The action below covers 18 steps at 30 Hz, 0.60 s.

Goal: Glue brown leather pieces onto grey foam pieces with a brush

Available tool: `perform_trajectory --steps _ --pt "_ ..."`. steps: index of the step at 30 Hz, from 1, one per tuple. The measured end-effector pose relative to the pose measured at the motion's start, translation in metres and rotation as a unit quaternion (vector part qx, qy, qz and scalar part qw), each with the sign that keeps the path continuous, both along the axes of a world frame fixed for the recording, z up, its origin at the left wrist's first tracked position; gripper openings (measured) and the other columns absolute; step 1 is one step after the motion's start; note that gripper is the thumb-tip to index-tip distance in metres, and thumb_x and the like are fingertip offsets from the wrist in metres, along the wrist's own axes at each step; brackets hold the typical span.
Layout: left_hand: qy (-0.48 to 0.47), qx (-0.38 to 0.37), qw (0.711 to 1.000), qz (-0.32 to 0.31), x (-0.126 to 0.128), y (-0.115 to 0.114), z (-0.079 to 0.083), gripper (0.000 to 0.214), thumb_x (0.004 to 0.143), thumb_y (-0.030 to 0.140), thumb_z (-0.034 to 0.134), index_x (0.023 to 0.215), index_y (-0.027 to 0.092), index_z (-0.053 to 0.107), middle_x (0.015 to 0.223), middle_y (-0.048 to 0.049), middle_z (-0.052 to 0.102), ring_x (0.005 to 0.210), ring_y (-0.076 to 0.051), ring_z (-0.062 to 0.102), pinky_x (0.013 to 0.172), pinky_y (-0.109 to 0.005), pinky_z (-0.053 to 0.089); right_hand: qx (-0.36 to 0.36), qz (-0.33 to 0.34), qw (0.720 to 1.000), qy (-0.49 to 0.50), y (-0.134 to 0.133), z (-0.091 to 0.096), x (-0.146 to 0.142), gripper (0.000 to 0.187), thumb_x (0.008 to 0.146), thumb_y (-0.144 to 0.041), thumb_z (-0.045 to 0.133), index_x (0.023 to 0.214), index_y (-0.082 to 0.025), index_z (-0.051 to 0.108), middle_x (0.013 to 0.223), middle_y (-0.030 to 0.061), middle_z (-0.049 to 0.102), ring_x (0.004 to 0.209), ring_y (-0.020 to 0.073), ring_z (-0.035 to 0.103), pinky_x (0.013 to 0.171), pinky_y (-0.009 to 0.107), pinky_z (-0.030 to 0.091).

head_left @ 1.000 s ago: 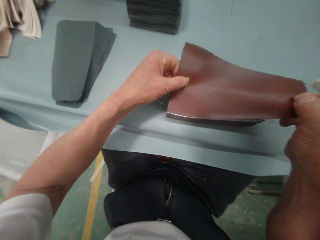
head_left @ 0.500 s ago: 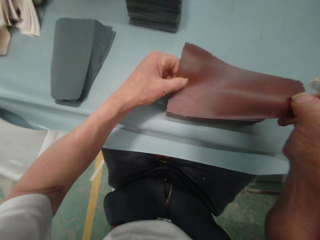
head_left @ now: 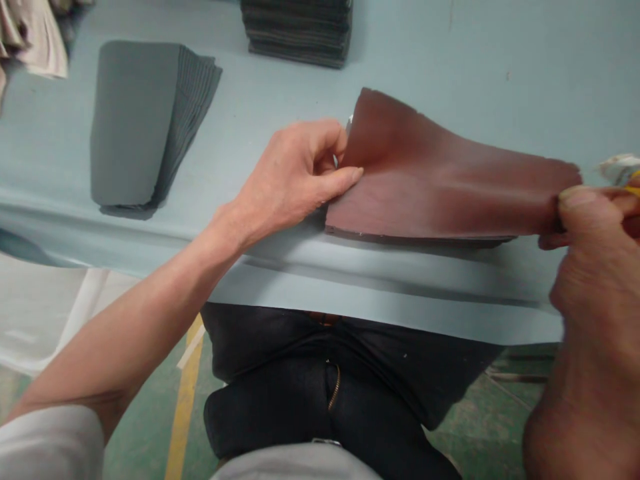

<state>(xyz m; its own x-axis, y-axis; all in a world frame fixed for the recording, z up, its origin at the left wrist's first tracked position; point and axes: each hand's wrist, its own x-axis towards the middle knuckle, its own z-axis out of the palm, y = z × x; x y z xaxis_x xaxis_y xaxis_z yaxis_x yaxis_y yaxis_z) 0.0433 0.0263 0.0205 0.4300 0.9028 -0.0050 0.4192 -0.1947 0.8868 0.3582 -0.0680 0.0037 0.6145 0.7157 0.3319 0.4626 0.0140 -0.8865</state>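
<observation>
A reddish-brown leather piece (head_left: pixel 445 187) stretches between my hands, raised a little over the table's front edge. My left hand (head_left: pixel 290 173) pinches its wide left end, thumb on top and the other fingers curled behind. At the narrow right end, my right hand (head_left: pixel 595 240) grips the corner between thumb and fingers. Tucked in that same hand is a yellow-handled tool with a whitish tip (head_left: pixel 620 165), cut off by the picture's edge, so I cannot tell its kind. A dark layer shows beneath the leather's lower edge.
On the blue-green table cover (head_left: pixel 280 87) lies a fanned stack of dark grey cut pieces (head_left: pixel 133 123) at left. A taller stack of dark pieces (head_left: pixel 297 33) stands at the back. Pale crumpled material (head_left: pixel 43 40) sits far left. A white bin-like object (head_left: pixel 40 313) is below the table.
The view has shifted slightly, so the leather and both hands sit a little further left. More of the yellow-handled tool shows in my right hand. The grip of both hands is the same.
</observation>
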Motion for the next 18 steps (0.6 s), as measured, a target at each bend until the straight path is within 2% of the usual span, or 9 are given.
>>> perform_trajectory --steps 3,8,14,18 --pt "0.003 0.013 1.000 0.016 -0.0008 -0.0025 -0.0024 0.024 0.087 0.031 0.079 0.077 0.024 0.058 0.071 0.0017 0.056 0.074 -0.018 0.054 0.067 -0.033 0.040 0.034 0.018 0.999 -0.025 0.0036 -0.0050 0.0038 0.034 0.056 -0.022 0.072 0.081 -0.030 0.050 0.066 -0.0071 0.041 0.053 0.0095 0.035 0.050 0.032 0.037" --pt "-0.001 0.016 1.000 0.017 -0.0022 -0.0019 -0.0081 0.022 0.088 0.035 0.080 0.082 0.025 0.062 0.074 0.0025 0.060 0.072 -0.016 0.049 0.066 -0.034 0.038 0.057 0.051 0.996 -0.046 0.0044 -0.0081 0.0030 0.034 0.058 -0.027 0.069 0.087 -0.029 0.052 0.067 -0.0089 0.043 0.051 0.0086 0.043 0.053 0.031 0.043" --pt "0.000 0.013 1.000 0.024 -0.0029 -0.0030 -0.0072 0.024 0.090 0.038 0.080 0.082 0.025 0.062 0.074 0.0039 0.059 0.073 -0.014 0.047 0.064 -0.034 0.036 0.062 0.082 0.994 -0.043 0.0021 -0.0092 -0.0014 0.032 0.066 -0.022 0.071 0.091 -0.027 0.053 0.066 -0.0111 0.043 0.049 0.0069 0.044 0.048 0.026 0.038" --pt "-0.002 0.001 1.000 0.018 -0.0025 -0.0032 -0.0056 0.028 0.090 0.045 0.081 0.082 0.026 0.062 0.077 0.0048 0.061 0.072 -0.014 0.049 0.063 -0.034 0.037 0.047 0.086 0.994 -0.044 0.0030 -0.0116 -0.0002 0.032 0.069 -0.021 0.072 0.094 -0.026 0.052 0.065 -0.0121 0.041 0.050 0.0072 0.046 0.048 0.025 0.040"
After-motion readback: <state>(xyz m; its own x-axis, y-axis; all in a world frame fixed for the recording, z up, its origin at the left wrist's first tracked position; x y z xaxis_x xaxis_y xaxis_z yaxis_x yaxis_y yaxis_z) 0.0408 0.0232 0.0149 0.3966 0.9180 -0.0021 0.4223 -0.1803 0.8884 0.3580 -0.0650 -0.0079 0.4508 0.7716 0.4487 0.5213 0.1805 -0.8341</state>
